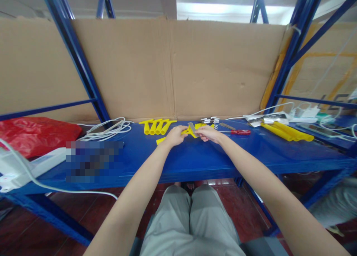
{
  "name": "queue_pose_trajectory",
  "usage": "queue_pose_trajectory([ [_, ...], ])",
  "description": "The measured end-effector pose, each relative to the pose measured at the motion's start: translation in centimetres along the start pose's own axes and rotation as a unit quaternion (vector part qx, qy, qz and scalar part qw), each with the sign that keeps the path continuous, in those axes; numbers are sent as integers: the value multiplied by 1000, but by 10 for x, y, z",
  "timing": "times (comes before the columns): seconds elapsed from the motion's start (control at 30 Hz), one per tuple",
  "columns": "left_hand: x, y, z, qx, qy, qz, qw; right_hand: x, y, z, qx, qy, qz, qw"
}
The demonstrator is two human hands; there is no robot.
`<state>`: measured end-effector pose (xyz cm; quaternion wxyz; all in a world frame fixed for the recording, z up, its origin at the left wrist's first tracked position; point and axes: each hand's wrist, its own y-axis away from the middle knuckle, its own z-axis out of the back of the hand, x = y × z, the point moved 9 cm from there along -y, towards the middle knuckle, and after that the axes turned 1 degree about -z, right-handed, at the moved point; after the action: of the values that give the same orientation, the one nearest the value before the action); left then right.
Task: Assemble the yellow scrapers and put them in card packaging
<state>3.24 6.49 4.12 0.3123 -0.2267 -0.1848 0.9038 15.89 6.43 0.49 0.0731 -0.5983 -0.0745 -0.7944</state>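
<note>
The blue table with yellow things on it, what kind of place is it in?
Probably a small workshop: the blue table has a red-handled screwdriver lying on it, and four matching yellow parts side by side near the back.

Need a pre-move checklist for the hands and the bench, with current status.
1. Yellow tool held: ok, the left hand grips it.
2. Right hand on metal strip: ok, fingertips at its edge; how firmly, cannot tell.
3. Strip seated squarely on the tool: cannot tell, too small and partly covered.
4. Screwdriver nearby: ok, lying beyond the right hand, red handle toward the right.
5. Spare yellow tools lined up: ok, four side by side behind the left hand.
6. White cable kept off the front edge of the table: not ok, it loops past that edge at the left.
</note>
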Motion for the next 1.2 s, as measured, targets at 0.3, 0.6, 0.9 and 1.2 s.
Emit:
queue_pose_trajectory([
  [0.3, -1, 0, -1, -1, 6, 0, 1000, -1, -1, 1, -8, -28, -5, 1000],
  [0.6, -8, 4, -7, 29, -46, -24, 998, -2, -4, 0, -3, -10, 13, 1000],
  [0.9, -16, 9, -9, 69, -129, -21, 989, -1, 1, -3, 34, 2, 14, 999],
  [1.2, -25, 12, -9, 70, -143, -46, 986, -11, 5, -7, 136, 0, -30, 990],
])
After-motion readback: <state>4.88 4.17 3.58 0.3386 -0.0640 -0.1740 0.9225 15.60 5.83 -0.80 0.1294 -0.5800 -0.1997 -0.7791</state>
